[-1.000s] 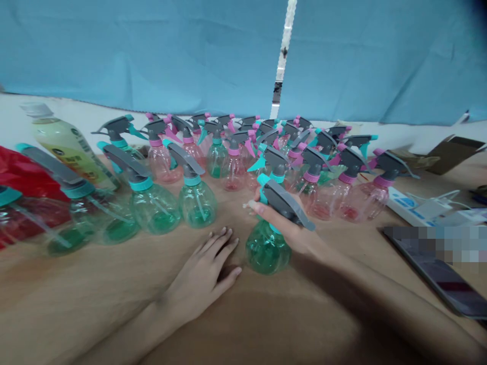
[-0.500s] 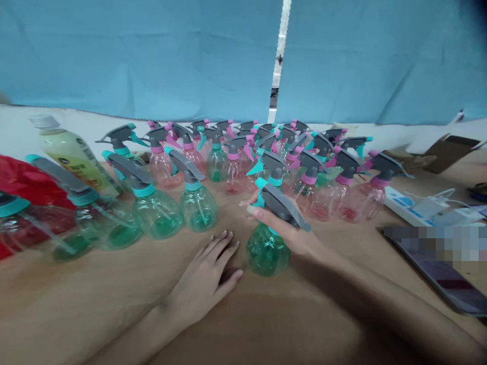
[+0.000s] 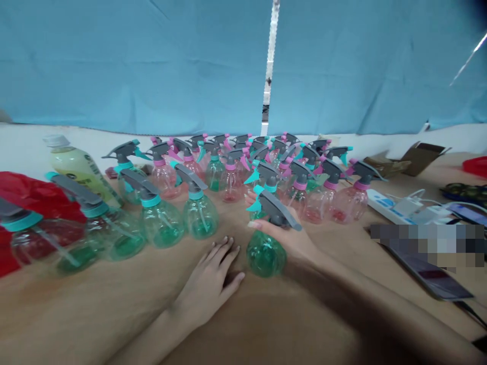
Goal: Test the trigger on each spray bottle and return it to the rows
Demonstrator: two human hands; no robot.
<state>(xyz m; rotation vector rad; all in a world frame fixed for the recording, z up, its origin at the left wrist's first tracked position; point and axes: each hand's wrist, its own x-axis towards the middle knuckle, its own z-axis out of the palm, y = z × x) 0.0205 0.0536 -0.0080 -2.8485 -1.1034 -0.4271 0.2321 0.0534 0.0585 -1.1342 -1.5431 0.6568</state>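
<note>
A green spray bottle (image 3: 266, 256) with a grey and turquoise head stands upright on the wooden table (image 3: 243, 324). My right hand (image 3: 292, 238) is round its neck, thumb in front and other fingers behind, partly hidden by the head. Left of this bottle, my left hand (image 3: 211, 276) lies palm down on the table, fingers a little apart, holding nothing. A row of green bottles (image 3: 163, 228) with turquoise collars stands to the left. Behind are several pink bottles (image 3: 342, 203) and some green ones, close together.
At the left are a labelled bottle of pale liquid (image 3: 81, 170) and a red plastic bag (image 3: 41, 195). A phone (image 3: 429, 274), a white power strip (image 3: 384, 203) with plugs and cables, and an open cardboard box (image 3: 422, 159) are on the right. Blue cloth (image 3: 171, 66) hangs behind.
The view has shifted to the right and tilted up slightly. My right hand's thumb and fingers are spread a little wider at the bottle's neck. My left hand stays flat on the table.
</note>
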